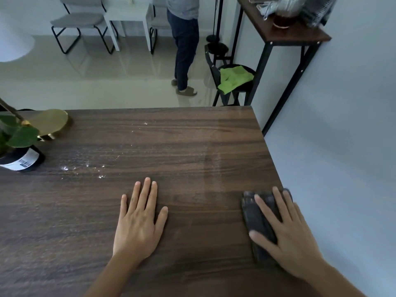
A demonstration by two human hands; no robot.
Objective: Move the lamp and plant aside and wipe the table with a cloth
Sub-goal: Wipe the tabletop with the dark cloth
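My right hand [289, 234] lies flat, fingers spread, on a folded dark grey cloth [256, 217] at the right edge of the dark wooden table [171, 146]. My left hand [139, 219] rests palm down on the bare wood in the middle, holding nothing. At the far left stand the lamp with its round gold base [50, 123] and a thin slanted stem, and a green-leaved plant in a black pot [20, 159]. White specks and a faint smear [90, 163] lie on the wood between the plant and my left hand.
Beyond the table a person [184, 43] stands on the tiled floor. A black stool with a green cloth [234, 78] sits under a tall side table [285, 33] at the right. Grey chairs [79, 22] and a white table stand at the back. The wall runs along the right.
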